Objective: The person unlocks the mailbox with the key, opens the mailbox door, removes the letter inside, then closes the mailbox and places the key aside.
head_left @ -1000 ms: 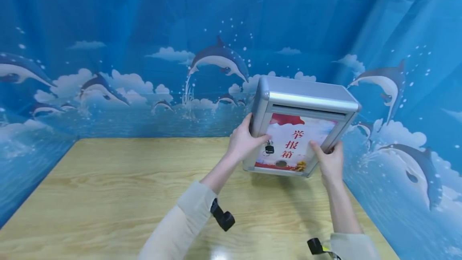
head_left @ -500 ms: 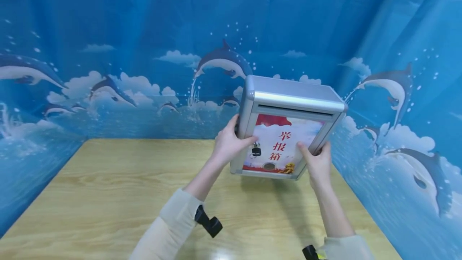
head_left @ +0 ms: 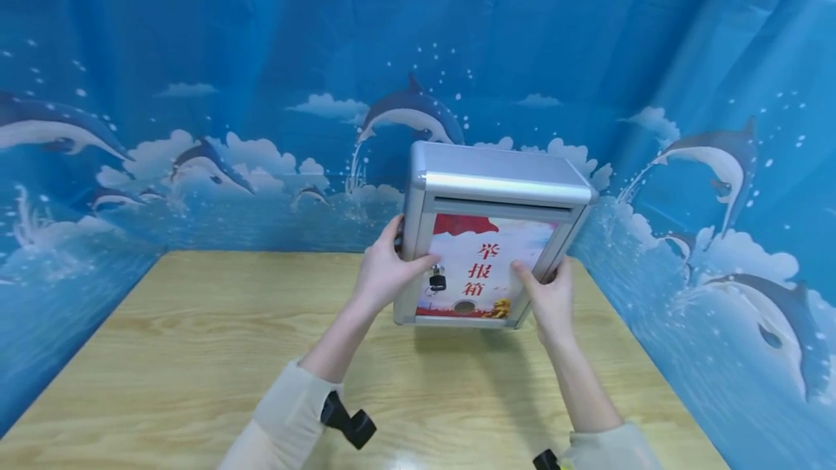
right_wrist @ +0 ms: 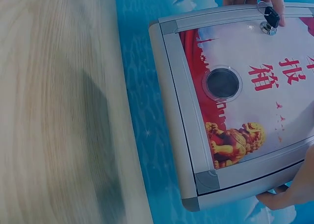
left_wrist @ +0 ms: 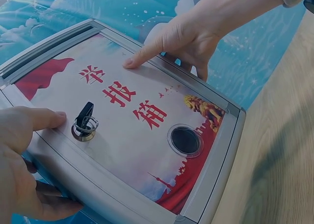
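Note:
A silver metal drop box (head_left: 522,238) with a slot along its upper front is held tilted above the wooden table, casting a shadow below. Red characters and a round window (left_wrist: 185,139) mark its front panel. A black-headed key (left_wrist: 86,113) with a ring sits in the lock near the left edge. My left hand (head_left: 382,273) grips the left side, thumb on the front beside the lock. Gripping the right side, my right hand (head_left: 551,307) has its thumb on the front panel. Behind the box, the fingertips are partly hidden in the head view.
The wood-grain table (head_left: 215,354) stretches beneath and to the left. A blue curtain (head_left: 261,93) printed with dolphins and clouds hangs close behind the table and along its right side. Small black wrist devices (head_left: 349,421) hang under the sleeves.
Both hands have carried the box leftward across the head view, with the grip unchanged. The background has shifted slightly right as the head camera turned.

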Tool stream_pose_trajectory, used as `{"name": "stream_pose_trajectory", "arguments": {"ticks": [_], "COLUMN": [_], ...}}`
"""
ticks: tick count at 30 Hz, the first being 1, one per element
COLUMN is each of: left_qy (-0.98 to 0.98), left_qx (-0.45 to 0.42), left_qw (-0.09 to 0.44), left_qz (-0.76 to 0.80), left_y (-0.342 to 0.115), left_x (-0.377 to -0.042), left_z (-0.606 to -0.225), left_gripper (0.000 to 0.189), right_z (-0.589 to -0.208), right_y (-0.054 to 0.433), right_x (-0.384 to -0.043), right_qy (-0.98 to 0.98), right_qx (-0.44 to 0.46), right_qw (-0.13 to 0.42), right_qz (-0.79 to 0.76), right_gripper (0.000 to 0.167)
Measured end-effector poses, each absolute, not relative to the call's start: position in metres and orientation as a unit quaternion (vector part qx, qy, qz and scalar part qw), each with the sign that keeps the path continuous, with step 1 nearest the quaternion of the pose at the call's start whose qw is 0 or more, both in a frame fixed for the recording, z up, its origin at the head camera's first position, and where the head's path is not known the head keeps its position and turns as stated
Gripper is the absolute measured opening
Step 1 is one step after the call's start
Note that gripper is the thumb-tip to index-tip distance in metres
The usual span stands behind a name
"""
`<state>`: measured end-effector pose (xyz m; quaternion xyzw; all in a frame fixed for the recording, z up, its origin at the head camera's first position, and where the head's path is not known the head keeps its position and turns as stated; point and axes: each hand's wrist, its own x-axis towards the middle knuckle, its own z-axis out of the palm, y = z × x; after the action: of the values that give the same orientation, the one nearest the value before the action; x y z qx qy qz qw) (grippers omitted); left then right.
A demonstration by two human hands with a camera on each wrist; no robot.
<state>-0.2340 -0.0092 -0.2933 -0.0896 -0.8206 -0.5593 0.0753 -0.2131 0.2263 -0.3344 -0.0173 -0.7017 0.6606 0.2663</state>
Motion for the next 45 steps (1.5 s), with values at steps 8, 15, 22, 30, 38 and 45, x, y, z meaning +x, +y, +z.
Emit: {"name": "stream_pose_trajectory", "arguments": {"ticks": [8,15,22,30,38,45], "left_qy": [-0.819,-0.815,-0.81,-0.797,-0.792,-0.793], "left_qx": [-0.07,-0.064,-0.059,-0.051,-0.045,-0.048], "left_qw": [0.074,0.075,0.071,0.06,0.051,0.053], "left_qz": [-0.564,-0.571,-0.58,-0.599,-0.607,-0.605], "left_y": [-0.029,-0.048,-0.067,-0.084,-0.094,-0.099], "left_x": [-0.228,-0.222,-0.222,-0.224,-0.23,-0.237], "left_z": [-0.299,-0.305,-0.316,-0.329,-0.345,-0.356], "left_gripper": [0.081,0.081,0.084,0.085,0.086,0.085], "right_z": [-0.337,-0.341,-0.351,-0.366,-0.382,-0.39], "right_y": [0.206,0.19,0.174,0.157,0.147,0.143], "right_x": [-0.213,-0.215,-0.218,-0.224,-0.231,-0.237], "right_qy": [-0.706,-0.716,-0.727,-0.738,-0.751,-0.752], "right_qx": [-0.014,-0.007,0.003,0.0,0.002,0.002], "right_qw": [0.232,0.217,0.204,0.204,0.207,0.204], "right_qz": [0.669,0.664,0.655,0.643,0.627,0.627], "right_gripper": [0.061,0.061,0.065,0.069,0.073,0.074]}}
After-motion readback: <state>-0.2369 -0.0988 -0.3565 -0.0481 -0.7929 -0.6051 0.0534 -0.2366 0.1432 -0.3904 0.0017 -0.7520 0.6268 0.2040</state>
